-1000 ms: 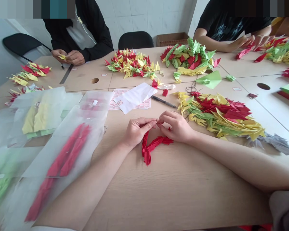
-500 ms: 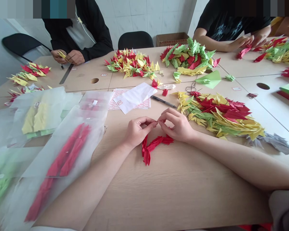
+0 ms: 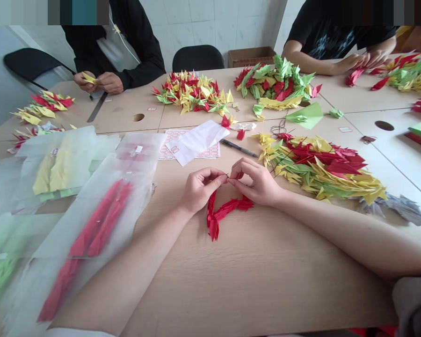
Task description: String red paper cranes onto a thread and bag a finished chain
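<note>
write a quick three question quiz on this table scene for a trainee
1. Multiple choice: what colour is the paper strand nearest the left hand and right hand? a) green b) red c) yellow
2. True or false: the pen is in the right hand.
3. Fill the gap: across the table on the left, a co-worker's hands hold a ____ paper piece.

Key: 1. b. 2. False; the pen lies on the table. 3. Yellow.
</note>
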Demonstrator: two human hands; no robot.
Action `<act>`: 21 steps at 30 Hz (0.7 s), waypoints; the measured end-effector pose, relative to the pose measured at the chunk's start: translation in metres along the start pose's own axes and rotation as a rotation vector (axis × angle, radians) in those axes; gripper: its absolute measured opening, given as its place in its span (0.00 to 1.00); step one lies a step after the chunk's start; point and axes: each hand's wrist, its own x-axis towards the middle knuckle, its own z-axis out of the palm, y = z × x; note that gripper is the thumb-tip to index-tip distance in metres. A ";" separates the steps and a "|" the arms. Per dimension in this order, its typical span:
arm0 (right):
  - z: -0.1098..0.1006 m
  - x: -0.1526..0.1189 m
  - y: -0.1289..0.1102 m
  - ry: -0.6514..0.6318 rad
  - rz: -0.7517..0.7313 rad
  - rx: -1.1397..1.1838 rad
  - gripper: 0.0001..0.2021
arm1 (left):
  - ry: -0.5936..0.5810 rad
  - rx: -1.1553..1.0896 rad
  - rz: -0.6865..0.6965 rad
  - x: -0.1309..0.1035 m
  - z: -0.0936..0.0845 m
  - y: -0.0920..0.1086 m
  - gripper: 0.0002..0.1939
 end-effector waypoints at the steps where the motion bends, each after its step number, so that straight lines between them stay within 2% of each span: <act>1: 0.000 0.000 -0.001 0.001 -0.010 -0.003 0.02 | -0.007 0.002 -0.004 0.000 0.000 0.000 0.10; 4: -0.001 -0.001 -0.002 0.039 -0.050 -0.029 0.01 | -0.025 -0.010 -0.011 0.000 -0.001 0.002 0.09; 7: 0.000 -0.003 0.000 0.083 -0.093 -0.086 0.05 | -0.031 -0.026 -0.015 0.000 -0.001 0.002 0.09; 11: 0.001 -0.005 0.002 0.076 -0.127 -0.174 0.07 | -0.015 -0.024 -0.030 0.000 -0.001 0.002 0.10; 21: 0.003 -0.005 0.004 0.127 -0.090 -0.248 0.06 | 0.021 0.004 -0.034 0.000 0.001 0.001 0.12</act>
